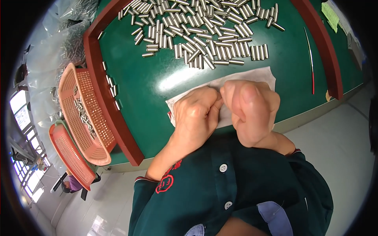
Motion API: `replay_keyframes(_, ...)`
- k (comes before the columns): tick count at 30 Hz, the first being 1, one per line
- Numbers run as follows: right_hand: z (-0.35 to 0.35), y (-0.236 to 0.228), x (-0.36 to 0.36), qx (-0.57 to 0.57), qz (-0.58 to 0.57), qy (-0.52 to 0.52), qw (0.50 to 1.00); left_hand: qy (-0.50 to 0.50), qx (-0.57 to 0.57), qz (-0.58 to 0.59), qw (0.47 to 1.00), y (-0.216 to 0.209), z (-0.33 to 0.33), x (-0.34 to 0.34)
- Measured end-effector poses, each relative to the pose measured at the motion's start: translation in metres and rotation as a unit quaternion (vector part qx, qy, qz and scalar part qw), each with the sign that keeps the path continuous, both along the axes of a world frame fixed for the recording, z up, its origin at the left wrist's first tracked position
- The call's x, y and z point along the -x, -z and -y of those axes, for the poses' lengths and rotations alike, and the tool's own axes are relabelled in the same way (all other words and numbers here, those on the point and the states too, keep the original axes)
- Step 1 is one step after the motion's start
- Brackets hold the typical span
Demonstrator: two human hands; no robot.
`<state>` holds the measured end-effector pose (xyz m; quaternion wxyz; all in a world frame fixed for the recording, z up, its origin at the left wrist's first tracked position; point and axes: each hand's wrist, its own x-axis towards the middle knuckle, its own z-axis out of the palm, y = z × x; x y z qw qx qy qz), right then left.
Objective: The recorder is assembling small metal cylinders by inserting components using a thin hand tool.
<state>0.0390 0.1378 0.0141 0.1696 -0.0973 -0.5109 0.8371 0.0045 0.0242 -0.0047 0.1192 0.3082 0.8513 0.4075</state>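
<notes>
White cloth [252,76]: thin, soft rag or paper wipe, lying flat on the green counter [157,78] at its near edge, partly covered by both hands. Light and limp by the look of it, likely to crumple or slide on the smooth counter; best pinched at a free corner or edge.

Left hand [195,118]: closed into a loose fist, knuckles up, resting on the cloth, fingertips pressed toward the right hand. Right hand [252,112]: closed likewise, thumb on top, touching the left at the fingertips. Something small possibly pinched between them, perhaps one metal piece; hidden by the fingers, cannot tell.

Metal cylinders [204,35]: short, shiny, silver tubes or pins, many, spread over the far half of the counter, just beyond the cloth. Hard, smooth, probably slippery and prone to roll; best taken across the middle between thumb and finger.

Red rim [112,110]: raised border running down both sides of the counter; a few stray cylinders lying along the left one.

Orange baskets [84,118]: two, perforated plastic, off the left side; upper one holding more cylinders.

Thin red rod [312,67]: lying near the right rim.

Dark green shirt [236,188]: the person's own, buttoned, at the lower edge.
</notes>
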Motion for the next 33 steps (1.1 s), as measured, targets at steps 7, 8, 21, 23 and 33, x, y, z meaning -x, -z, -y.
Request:
replay_keyframes(7,-0.004,0.012,-0.001,-0.009,-0.062,0.045,0.997,-0.028,-0.105,0.16,0.981,-0.012,0.009,0.006)
replay_keyframes(8,-0.006,0.011,-0.001,0.01,-0.053,0.044,0.998,-0.012,-0.254,0.273,0.928,-0.007,0.012,0.008)
replay_keyframes(21,-0.008,0.01,0.002,0.061,-0.044,0.035,0.997,-0.141,0.042,-0.131,0.98,-0.018,-0.011,0.042)
replay_keyframes(23,-0.009,0.01,0.001,0.055,-0.049,0.035,0.997,-0.124,0.08,-0.138,0.979,-0.019,-0.018,0.046)
replay_keyframes(33,-0.012,0.011,0.001,0.064,-0.054,0.038,0.996,-0.07,-0.081,0.097,0.99,-0.021,-0.011,0.021)
